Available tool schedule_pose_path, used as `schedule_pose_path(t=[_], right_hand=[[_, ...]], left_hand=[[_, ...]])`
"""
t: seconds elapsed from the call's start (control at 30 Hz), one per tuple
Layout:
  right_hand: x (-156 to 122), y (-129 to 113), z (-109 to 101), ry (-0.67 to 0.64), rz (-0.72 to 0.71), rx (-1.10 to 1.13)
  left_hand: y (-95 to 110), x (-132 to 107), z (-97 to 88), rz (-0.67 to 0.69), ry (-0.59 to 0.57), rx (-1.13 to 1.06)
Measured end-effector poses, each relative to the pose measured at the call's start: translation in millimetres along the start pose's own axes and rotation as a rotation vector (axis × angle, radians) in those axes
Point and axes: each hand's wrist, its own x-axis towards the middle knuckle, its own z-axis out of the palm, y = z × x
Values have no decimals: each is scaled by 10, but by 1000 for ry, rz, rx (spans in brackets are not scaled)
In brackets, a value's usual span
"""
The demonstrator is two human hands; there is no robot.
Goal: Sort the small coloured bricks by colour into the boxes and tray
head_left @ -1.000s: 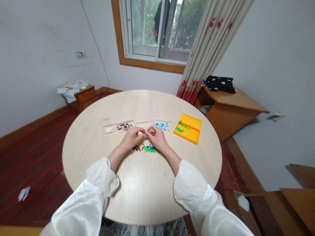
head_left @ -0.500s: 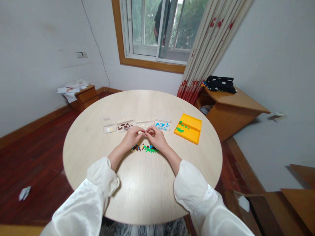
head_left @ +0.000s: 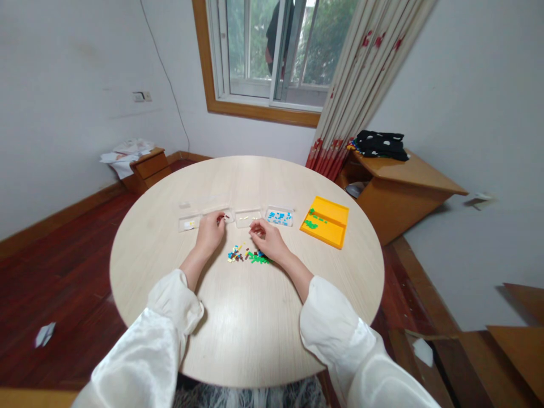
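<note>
Worktop [head_left: 249, 328]: pieces [head_left: 254, 257] are piled midway between left and right edges. Left hand [head_left: 211, 229] has been moved from right hand [head_left: 268, 239] to brown-piece tray [head_left: 230, 220]; handling is thereby split. Fingers bunched on both; grip cannot be told.

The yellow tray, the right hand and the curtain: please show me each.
Yellow tray [head_left: 332, 211]: head view, floor of far half.
Right hand [head_left: 270, 238]: head view, its back.
Curtain [head_left: 360, 79]: head view, middle folds.
</note>
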Motion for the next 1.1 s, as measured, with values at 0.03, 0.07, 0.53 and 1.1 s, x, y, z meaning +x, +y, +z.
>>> schedule_pose_path(t=[0.03, 0.07, 0.53, 1.1], right_hand=[[-1, 1, 1, -2, -4, -5], [-1, 1, 1, -2, -7, -11], [-13, -2, -26, -40, -43, -80], [-40, 25, -30, -107, -40, -109]], left_hand=[[-7, -1, -3, 1, -4, 13], [-9, -2, -5, 3, -7, 20], [-35, 36, -71, -82, -105, 20], [-105, 100, -12, -38, -90, 91]])
